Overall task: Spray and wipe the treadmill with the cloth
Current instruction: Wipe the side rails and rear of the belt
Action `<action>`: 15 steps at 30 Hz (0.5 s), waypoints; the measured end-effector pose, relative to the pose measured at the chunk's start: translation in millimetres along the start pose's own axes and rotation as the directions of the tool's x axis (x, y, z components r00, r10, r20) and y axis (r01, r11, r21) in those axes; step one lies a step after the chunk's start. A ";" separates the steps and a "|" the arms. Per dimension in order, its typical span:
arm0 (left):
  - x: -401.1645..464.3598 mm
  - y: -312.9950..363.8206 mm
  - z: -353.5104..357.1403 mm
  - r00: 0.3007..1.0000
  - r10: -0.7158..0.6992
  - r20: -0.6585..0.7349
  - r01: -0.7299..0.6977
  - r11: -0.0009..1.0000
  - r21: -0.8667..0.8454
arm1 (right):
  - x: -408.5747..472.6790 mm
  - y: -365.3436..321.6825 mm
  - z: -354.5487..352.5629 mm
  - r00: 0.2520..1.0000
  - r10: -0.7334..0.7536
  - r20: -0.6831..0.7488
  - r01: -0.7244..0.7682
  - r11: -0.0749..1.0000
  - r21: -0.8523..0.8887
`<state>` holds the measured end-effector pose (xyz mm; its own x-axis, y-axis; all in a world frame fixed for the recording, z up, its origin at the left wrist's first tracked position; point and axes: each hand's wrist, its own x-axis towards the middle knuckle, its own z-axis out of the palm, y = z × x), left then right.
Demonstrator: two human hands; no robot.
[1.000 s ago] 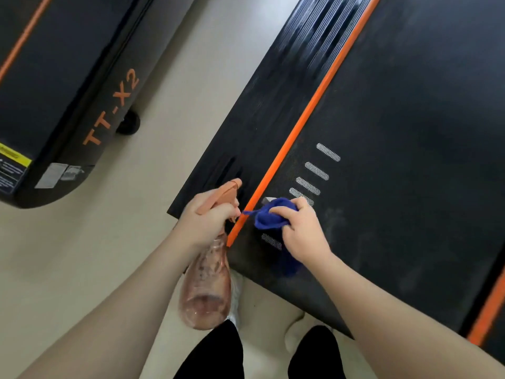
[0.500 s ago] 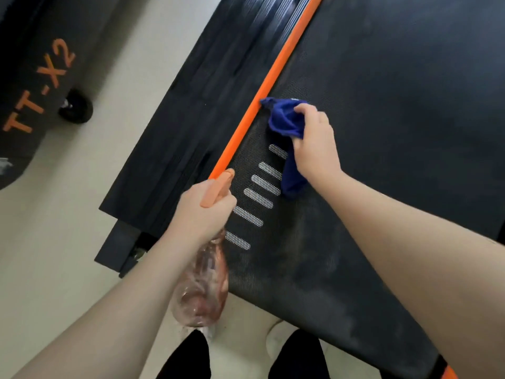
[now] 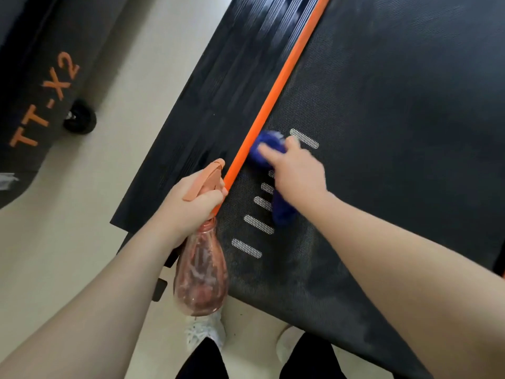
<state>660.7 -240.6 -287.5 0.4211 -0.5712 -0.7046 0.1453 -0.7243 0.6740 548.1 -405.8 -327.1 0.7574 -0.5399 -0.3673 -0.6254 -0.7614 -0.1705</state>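
The black treadmill belt [image 3: 382, 110] fills the right of the view, with an orange stripe [image 3: 276, 102] along its left edge and white dashes near the end. My right hand [image 3: 297, 170] presses a blue cloth [image 3: 266, 149] onto the belt beside the stripe; the cloth's tail hangs out below my wrist. My left hand [image 3: 191, 206] grips the orange trigger head of a clear pink spray bottle [image 3: 200, 272], which hangs down over the belt's rear corner.
A second treadmill marked TT-X2 [image 3: 41, 105] with a small black wheel [image 3: 80, 119] stands at the left, across a strip of pale floor [image 3: 131, 86]. My white shoes [image 3: 205, 332] and dark trouser legs are at the bottom edge.
My right hand has slid the blue cloth back down the belt along the orange stripe, after moving up it earlier. The left hand keeps hold of the bottle.
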 end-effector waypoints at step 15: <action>0.6 -7.6 13.3 0.998 0.022 -0.062 -0.018 0.998 0.063 | -35.0 -6.5 13.3 0.986 0.164 -0.020 -0.165 0.985 -0.045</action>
<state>647.9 -240.6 -296.0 0.4789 -0.5621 -0.6744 0.0808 -0.7367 0.6714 523.1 -377.2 -325.4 0.6482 -0.6645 -0.3717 -0.7325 -0.6776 -0.0660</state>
